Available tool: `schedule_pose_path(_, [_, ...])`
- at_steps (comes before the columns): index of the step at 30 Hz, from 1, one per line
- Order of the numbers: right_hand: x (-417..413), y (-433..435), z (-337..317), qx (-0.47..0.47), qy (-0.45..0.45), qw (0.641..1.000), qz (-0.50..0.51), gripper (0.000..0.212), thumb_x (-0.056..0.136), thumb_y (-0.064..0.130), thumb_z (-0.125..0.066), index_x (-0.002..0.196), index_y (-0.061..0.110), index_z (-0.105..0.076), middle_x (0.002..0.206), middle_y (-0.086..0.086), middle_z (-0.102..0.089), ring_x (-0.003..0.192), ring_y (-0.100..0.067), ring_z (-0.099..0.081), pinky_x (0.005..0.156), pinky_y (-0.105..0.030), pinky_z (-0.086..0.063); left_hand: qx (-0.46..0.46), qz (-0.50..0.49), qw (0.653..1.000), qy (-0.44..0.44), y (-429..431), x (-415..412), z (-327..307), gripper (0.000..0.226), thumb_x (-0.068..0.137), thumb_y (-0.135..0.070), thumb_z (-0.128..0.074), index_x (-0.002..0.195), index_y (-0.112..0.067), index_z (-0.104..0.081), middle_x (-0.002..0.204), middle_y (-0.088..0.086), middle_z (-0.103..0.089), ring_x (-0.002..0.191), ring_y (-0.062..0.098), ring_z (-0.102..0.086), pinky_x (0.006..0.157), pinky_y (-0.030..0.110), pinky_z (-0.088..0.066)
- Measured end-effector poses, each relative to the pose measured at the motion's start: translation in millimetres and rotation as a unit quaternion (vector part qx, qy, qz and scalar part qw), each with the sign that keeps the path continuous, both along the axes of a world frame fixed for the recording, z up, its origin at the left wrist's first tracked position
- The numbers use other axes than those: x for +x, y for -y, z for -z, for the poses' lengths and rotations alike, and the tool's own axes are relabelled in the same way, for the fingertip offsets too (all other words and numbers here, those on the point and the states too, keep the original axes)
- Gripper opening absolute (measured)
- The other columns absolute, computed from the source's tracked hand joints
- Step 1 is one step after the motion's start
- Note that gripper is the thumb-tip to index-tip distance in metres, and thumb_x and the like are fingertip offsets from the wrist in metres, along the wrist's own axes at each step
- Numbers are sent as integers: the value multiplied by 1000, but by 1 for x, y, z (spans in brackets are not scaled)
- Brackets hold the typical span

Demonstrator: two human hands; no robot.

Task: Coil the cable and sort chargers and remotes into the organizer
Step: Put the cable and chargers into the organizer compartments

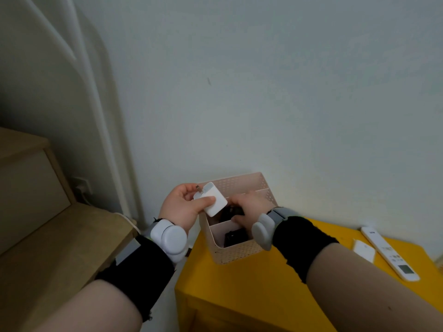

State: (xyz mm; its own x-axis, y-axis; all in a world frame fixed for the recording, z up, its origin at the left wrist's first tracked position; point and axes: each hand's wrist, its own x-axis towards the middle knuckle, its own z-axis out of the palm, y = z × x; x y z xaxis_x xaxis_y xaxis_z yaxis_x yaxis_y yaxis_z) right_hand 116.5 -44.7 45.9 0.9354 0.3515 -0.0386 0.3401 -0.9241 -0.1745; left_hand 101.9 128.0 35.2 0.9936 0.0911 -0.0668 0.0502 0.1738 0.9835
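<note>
White and smooth, the charger [211, 199] is sitting pinched in the left hand [182, 207] above the organizer [239, 254], likely light, rigid, best gripped by its flat sides, while the right hand [249, 207] is clasping something dark inside.

The person is wearing black knit cuffs with frayed edges around both forearms. A rounded white device [169, 238] is sitting strapped at the left wrist, with a strip of grey tape [127, 250] showing on that cuff. A similar grey device [262, 230] on a grey band is wrapping the right wrist.
</note>
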Motion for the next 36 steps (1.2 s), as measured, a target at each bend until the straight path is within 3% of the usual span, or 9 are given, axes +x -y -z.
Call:
schedule_pose_path(6, [-4, -1, 6, -48, -27, 998, 8, 33, 90, 34, -47, 122, 34, -53, 121, -1, -59, 115, -24, -50, 89, -30, -37, 10, -6, 1000, -4, -1, -3, 3, 32, 67, 4, -75, 88, -13, -58, 100, 14, -67, 98, 31, -65, 91, 50, -52])
schedule_pose_path(12, [-4, -4, 4, -73, -36, 997, -4, 31, 89, 34, -42, 113, 29, -60, 109, -4, -62, 109, -27, -48, 86, -34, -31, 19, -1, 1000, -9, 2, -6, 3, 34, 66, 2, -76, 89, -14, -58, 103, 14, -68, 98, 29, -65, 91, 49, -52])
schedule_pose_path(14, [-3, 2, 4, -1, -16, 1000, 12, 27, 89, 34, -44, 109, 29, -62, 104, -3, -66, 102, -24, -55, 83, -29, -38, 21, 4, 1000, -5, 4, -7, 2, 34, 67, 2, -76, 91, -13, -58, 105, 15, -68, 98, 29, -65, 91, 47, -52])
schedule_pose_path(16, [-4, 7, 1, 164, -6, 984, 73, 24, 88, 35, -49, 104, 28, -66, 100, 1, -70, 94, -18, -61, 84, -30, -47, 19, 5, 1000, -2, 7, -8, 0, 34, 67, 3, -75, 91, -13, -57, 105, 15, -67, 98, 30, -65, 90, 46, -52])
schedule_pose_path(19, [-12, 10, -13, 425, -21, 896, 125, 20, 90, 31, -54, 98, 20, -68, 99, 1, -70, 92, -11, -60, 83, -21, -45, 20, 12, 1000, -1, 15, -9, -2, 39, 65, 4, -76, 94, -15, -58, 104, 15, -69, 95, 30, -66, 88, 46, -53])
schedule_pose_path(22, [-23, 15, -32, 490, -31, 868, 73, 18, 89, 27, -57, 105, 23, -65, 103, 0, -70, 88, 0, -60, 79, -8, -44, 26, 47, 999, 0, 25, -13, -6, 52, 65, 2, -78, 108, -17, -56, 98, 10, -72, 89, 26, -70, 81, 42, -56])
schedule_pose_path(24, [-31, 18, -40, 497, -58, 864, 44, 23, 87, 22, -61, 109, 23, -63, 105, -1, -68, 88, -4, -62, 77, -9, -47, 31, 63, 997, 6, 33, -15, -10, 59, 64, 0, -79, 114, -18, -54, 93, 6, -74, 86, 23, -71, 81, 42, -57])
schedule_pose_path(29, [-42, 32, -50, 407, -41, 910, 63, 32, 81, 22, -68, 113, 23, -64, 84, 13, -62, 73, 1, -57, 67, -7, -47, 37, 83, 995, 26, 53, -24, -20, 57, 64, -3, -80, 112, -20, -54, 94, 1, -75, 87, 18, -71, 78, 37, -57])
schedule_pose_path(36, [-43, 43, -48, 395, -24, 916, 74, 30, 83, 23, -66, 113, 23, -65, 79, 14, -64, 72, -2, -59, 74, -18, -48, 70, 88, 991, 68, 65, -23, -33, 55, 67, -3, -78, 113, -18, -52, 99, 4, -71, 89, 16, -68, 76, 31, -56])
